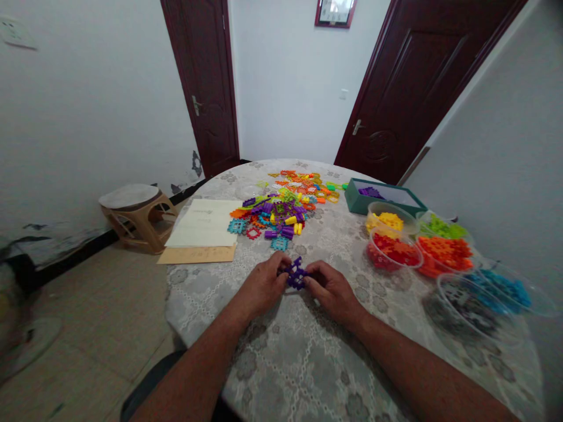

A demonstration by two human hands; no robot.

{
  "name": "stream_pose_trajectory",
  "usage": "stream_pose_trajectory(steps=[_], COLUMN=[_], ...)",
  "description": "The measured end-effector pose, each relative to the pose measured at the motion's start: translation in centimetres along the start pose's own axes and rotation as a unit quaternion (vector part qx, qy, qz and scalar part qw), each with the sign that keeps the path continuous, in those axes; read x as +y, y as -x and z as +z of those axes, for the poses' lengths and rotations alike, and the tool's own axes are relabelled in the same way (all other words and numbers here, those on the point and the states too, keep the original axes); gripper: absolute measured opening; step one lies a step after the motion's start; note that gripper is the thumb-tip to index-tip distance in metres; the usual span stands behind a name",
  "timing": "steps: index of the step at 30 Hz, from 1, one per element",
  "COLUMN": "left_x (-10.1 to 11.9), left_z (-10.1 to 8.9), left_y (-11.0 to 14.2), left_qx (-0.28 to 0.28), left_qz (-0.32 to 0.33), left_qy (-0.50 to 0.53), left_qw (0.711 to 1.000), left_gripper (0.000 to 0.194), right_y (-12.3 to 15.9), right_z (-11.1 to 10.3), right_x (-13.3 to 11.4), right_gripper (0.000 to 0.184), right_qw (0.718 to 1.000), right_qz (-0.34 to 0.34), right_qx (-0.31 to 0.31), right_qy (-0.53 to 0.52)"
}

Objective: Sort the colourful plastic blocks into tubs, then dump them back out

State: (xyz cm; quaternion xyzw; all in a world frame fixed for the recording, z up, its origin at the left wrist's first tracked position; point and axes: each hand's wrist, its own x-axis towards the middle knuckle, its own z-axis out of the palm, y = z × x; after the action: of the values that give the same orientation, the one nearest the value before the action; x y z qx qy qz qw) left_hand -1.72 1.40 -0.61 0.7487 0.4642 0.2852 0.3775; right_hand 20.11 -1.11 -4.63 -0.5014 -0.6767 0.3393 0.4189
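Both hands meet over the near middle of the round table (308, 363). My left hand (263, 286) and my right hand (333, 291) are each closed on a small cluster of purple plastic pieces (295, 273) held between them just above the cloth. Beyond them lies a heap of loose interlocking pieces (284, 205) in purple, orange, yellow, blue and green.
Clear bowls stand at the right with yellow (386, 221), red (393, 250), orange (444, 253), green (440, 225) and blue (501, 290) pieces. A green box (382, 196) holds purple pieces. Papers (203, 230) lie at the table's left edge. A stool (137, 214) stands on the floor.
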Motion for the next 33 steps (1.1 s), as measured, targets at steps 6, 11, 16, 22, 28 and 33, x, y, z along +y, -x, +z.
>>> stream_pose_trajectory(steps=[6,11,16,22,28,33], left_x=[0.4,-0.4,-0.8,-0.9,-1.8,-2.1], left_z=[0.5,1.5,0.6,-1.4,-1.5,-1.5], left_y=[0.3,0.0,-1.2,-2.5,-3.5,-4.0], left_qx=[-0.067,-0.058,0.084,0.169,0.188,0.206], left_qz=[-0.004,-0.044,-0.130,-0.181,-0.169,-0.169], left_qy=[0.146,0.186,0.309,0.480,0.581,0.595], left_qw=[0.987,0.980,0.938,0.841,0.773,0.759], left_gripper=[0.025,0.037,0.028,0.039,0.028,0.027], right_y=[-0.1,0.2,-1.7,-9.5,-14.0,-14.0], right_z=[-0.2,0.1,-0.3,-0.5,2.1,2.9], right_x=[0.3,0.5,0.3,0.7,2.4,3.3], right_gripper=[0.016,0.021,0.026,0.039,0.043,0.032], right_qw=[0.997,0.996,0.999,0.973,0.942,0.938], right_qz=[0.058,0.051,0.042,-0.129,-0.124,-0.098], right_qx=[-0.008,-0.023,-0.002,0.001,-0.027,0.013], right_qy=[-0.040,-0.067,0.015,0.191,0.312,0.333])
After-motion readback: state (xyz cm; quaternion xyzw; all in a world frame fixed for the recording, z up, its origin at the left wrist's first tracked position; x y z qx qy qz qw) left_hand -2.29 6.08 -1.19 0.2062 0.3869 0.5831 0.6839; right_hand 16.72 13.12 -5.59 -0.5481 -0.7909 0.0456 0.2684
